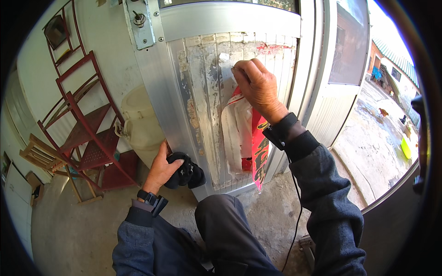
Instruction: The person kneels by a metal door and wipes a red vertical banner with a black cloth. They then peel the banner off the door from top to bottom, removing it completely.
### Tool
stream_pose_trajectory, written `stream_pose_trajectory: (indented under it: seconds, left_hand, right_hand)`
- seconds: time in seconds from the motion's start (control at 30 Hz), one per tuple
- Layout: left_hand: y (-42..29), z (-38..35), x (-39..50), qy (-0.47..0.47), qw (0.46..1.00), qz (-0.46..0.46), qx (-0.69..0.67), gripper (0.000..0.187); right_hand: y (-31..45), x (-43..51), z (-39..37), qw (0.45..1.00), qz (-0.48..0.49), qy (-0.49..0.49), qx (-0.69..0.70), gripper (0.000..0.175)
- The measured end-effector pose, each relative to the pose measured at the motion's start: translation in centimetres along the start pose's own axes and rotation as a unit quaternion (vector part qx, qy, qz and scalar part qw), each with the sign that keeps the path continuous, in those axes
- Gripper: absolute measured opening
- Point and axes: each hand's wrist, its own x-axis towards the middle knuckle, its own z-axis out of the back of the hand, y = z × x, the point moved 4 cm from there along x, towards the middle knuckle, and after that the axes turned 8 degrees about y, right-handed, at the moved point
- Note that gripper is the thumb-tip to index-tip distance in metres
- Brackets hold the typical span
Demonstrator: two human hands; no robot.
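Observation:
A ribbed metal door panel (pixel 203 86) stands before me, streaked with flaking old paint and glue residue. Red paper with bold lettering (pixel 259 148) hangs half-peeled from it, its pale back folded outward. My right hand (pixel 257 86) has its fingers pinched at the upper end of that paper; the fingertips' exact grip is partly hidden. A scrap of white paper (pixel 223 57) is stuck just above these fingers. Low on the door's left edge, my left hand (pixel 162 167) holds a bunched black cloth (pixel 184 170), with its fingers partly hidden behind the edge.
A door lock plate (pixel 141 24) sits at upper left. Behind the door are a pale plastic barrel (pixel 138 120), a dark red metal rack (pixel 91 138) and a wooden folding chair (pixel 46 155). A black cable (pixel 297 220) trails from my right wrist. Chickens (pixel 384 112) stand in the yard.

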Motion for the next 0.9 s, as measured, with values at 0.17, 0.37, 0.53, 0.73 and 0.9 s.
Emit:
stream_pose_trajectory:
  seconds: [0.17,0.37,0.53,0.73,0.9]
  left_hand:
    - [-0.1,0.0,0.0,0.000,1.000,0.001,0.017,0.078]
    - [0.0,0.0,0.0,0.006,1.000,0.002,0.010,0.078]
    - [0.3,0.0,0.0,0.006,1.000,-0.003,0.001,0.078]
    - [0.2,0.0,0.1,0.006,1.000,-0.009,0.005,0.078]
    - [-0.1,0.0,-0.1,0.006,1.000,-0.002,0.001,0.077]
  right_hand:
    - [0.5,1.0,-0.1,0.999,-0.017,0.019,0.027,0.014]
    - [0.7,2.8,-0.4,1.000,0.004,-0.004,-0.028,0.016]
    - [0.3,2.4,-0.4,0.999,0.031,-0.011,-0.037,0.017]
    - [0.3,1.7,-0.3,0.998,0.064,-0.003,-0.025,0.017]
    - [0.2,0.3,-0.1,0.997,0.077,0.022,-0.021,0.017]
